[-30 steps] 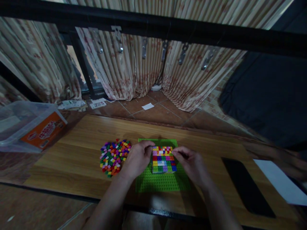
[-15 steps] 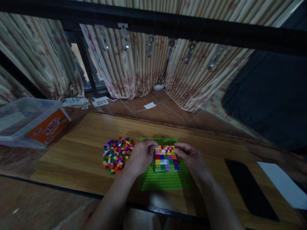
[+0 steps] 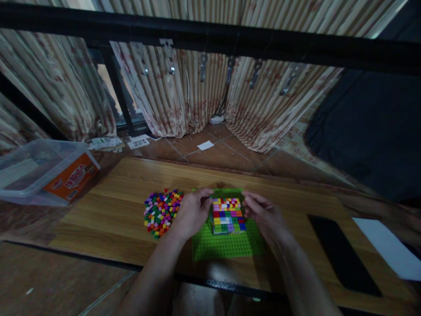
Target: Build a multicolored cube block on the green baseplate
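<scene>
A low, many-coloured block of toy building bricks [image 3: 226,217] sits on a green studded baseplate [image 3: 223,250]. My left hand [image 3: 194,210] is at the block's upper left side, thumb and forefinger slightly apart, with no brick visible between them. At the upper right, just off the block, my right hand [image 3: 265,213] has its thumb and fingers drawn together; whatever they may hold is too small and dark to make out. Left of the baseplate lies a loose pile of small coloured bricks [image 3: 161,213], its right edge close to my left hand.
The wooden table [image 3: 108,210] carries a black flat panel [image 3: 344,254] and a white sheet [image 3: 388,245] on the right. A clear plastic bin [image 3: 42,175] with an orange label stands beyond its left end. A dark bar [image 3: 210,33] crosses above, before striped curtains.
My right hand has moved slightly right, away from the block's upper right corner. My left hand stays by the left side, its fingers a little more apart. The view has shifted slightly.
</scene>
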`<action>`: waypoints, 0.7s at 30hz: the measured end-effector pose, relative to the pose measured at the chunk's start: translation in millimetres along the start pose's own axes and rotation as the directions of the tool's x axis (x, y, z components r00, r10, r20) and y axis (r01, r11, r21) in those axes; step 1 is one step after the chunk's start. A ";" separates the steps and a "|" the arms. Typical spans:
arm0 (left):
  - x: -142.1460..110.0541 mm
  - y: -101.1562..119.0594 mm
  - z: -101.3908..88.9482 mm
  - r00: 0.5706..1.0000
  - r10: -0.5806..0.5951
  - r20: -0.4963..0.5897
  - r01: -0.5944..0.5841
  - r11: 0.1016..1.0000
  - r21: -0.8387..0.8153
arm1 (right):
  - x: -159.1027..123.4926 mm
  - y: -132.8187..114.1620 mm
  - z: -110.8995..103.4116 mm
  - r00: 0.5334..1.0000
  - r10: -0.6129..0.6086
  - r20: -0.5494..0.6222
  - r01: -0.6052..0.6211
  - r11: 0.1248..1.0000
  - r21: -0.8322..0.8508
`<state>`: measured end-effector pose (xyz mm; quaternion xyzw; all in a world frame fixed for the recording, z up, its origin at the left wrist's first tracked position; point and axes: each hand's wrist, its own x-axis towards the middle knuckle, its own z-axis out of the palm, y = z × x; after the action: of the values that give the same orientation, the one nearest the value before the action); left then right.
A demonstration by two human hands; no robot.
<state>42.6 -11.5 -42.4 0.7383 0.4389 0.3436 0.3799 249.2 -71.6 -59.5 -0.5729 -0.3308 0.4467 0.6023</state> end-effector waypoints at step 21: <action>-4.1 13.1 0.3 0.960 -0.040 0.276 0.199 0.791 -0.579 | -30.3 -12.4 51.4 0.757 -0.557 0.342 0.647 0.565 -0.511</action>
<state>46.4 -19.6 -31.9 0.5871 0.3019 0.3447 0.6673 192.7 -78.4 -37.4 -0.5517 -0.6720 0.1240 0.4783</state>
